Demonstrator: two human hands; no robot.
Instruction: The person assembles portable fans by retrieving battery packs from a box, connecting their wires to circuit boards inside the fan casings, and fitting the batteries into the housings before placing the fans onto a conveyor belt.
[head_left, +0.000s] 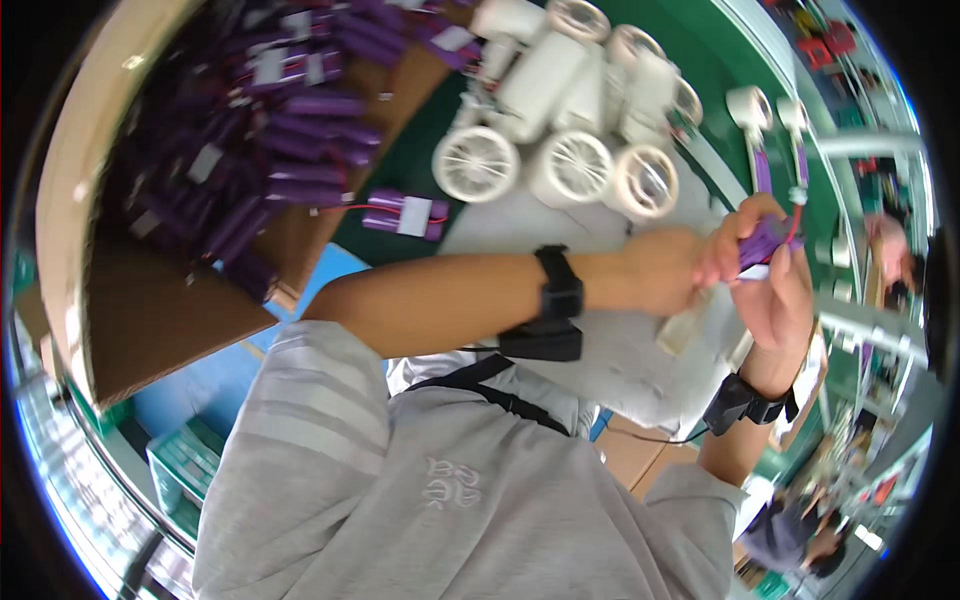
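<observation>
At the right of the bench, both my hands are raised around a purple battery pack (764, 241) with a white label and a red wire. My right hand (772, 305) is closed around it, thumb along its side. My left hand (668, 268), smeared by motion, reaches across with its fingers bent and pressed against the pack's near side. A pale, flat piece (680, 330) shows just below my left hand; whether that hand touches it I cannot tell. Another purple battery pack (405, 215) with a white label and red wire lies on the green mat, left of the white fan-like housings (570, 168).
A large cardboard box (150, 340) heaped with purple battery packs (315, 130) stands at the left. Two white round-headed parts (750, 108) with purple packs attached lie at the far right. A green crate (185, 460) sits lower left. Other people (790, 535) are at the right.
</observation>
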